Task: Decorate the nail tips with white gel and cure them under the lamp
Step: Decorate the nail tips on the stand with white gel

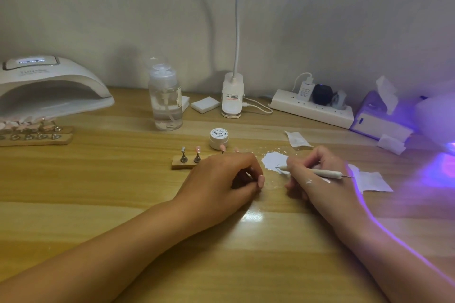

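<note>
Across the wooden table (98, 204) the biggest thing was the white curing lamp (49, 88) at the far left, its mouth facing the middle. A second lamp (435, 115) at the far right edge threw purple light over the table and along the right forearm. Against the wall stood a power strip (312, 108), a tissue box (376, 118), a clear pump bottle (165, 98) and the base of a desk light (231, 96).

Just in front of the curing lamp lay two wooden strips (37, 139) carrying rows of nail tips (19, 126) on metal stands.

The left hand (221, 177) lay knuckles-up over the right end of a short wooden holder (181, 165), fingers curled under. A pale pink nail (261, 181) showed at the thumb, but whether the hand pinched anything could not be told.

The right hand (312, 174), streaked with white, pinched a thin tool (320, 172) between thumb and fingers. The tool's front end lay at the near edge of a patch of white gel (273, 158) smeared on the table beside the left hand.

Paper scraps (371, 181) lay near the right hand. A small gel jar (219, 139), printed lid on, stood behind the holder, where one pink tip (197, 149) sat on a stand.
</note>
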Demonstrator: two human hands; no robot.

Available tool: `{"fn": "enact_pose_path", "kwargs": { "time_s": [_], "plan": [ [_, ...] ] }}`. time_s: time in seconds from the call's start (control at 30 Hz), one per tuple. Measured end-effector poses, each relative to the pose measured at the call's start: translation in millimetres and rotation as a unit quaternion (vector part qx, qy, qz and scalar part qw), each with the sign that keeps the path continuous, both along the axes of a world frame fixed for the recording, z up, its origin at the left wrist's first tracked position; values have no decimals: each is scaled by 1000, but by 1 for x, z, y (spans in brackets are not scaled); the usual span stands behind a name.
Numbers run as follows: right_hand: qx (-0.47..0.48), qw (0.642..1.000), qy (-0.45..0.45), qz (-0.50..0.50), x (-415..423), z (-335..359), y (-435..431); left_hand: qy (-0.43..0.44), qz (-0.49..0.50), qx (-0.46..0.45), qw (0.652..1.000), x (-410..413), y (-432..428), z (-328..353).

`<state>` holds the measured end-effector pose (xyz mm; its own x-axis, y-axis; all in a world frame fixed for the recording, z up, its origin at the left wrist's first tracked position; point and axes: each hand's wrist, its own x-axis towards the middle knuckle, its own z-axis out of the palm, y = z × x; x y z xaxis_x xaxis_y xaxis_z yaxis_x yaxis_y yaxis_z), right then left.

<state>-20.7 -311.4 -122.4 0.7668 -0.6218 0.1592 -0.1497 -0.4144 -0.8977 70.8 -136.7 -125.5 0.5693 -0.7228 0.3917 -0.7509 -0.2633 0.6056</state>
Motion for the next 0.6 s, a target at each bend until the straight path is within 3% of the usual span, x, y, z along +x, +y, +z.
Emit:
{"fn": "enact_pose_path", "kwargs": {
  "time_s": [0.2,0.4,0.6],
  "plan": [
    [3,1000,-19,-9,-1,0,0,38,-4,-3,999,2,-1,0],
    [62,985,-161,-13,-5,9,8,48,-1,-7,999,4,0,-1],
    [201,969,-132,65,-5,14,31,62,-3,-18,998,5,-1,-1]
  ]
}}
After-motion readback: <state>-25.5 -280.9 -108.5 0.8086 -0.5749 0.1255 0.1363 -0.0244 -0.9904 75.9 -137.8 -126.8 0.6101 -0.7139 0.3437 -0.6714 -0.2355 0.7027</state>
